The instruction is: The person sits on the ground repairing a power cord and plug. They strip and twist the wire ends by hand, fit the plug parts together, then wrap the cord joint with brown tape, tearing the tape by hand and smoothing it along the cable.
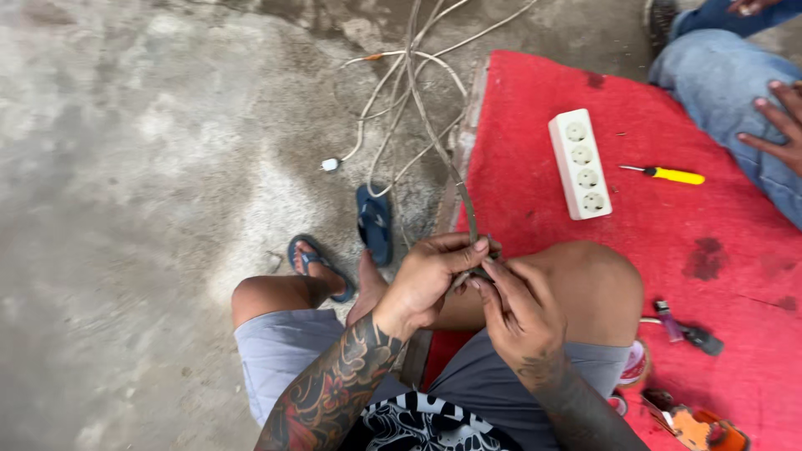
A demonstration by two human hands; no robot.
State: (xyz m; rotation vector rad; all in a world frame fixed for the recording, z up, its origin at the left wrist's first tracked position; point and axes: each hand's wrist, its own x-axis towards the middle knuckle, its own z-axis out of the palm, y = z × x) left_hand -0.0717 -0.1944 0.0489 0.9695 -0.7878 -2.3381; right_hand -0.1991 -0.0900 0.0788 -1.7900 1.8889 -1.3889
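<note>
Head view: my left hand [430,280] and right hand [518,309] both pinch the cable [434,138] end, fingers closed; looks early, power strip [580,164] and screwdriver [666,174] lie untouched.

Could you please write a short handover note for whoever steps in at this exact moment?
Left hand and right hand both pinch the end of the pale cable over the knee. The cable runs off across the concrete floor. On the red mat: white socket strip, closed; yellow-handled screwdriver; small tools by the right knee. Cable is not yet joined to the strip. Another person sits at the far right.
</note>
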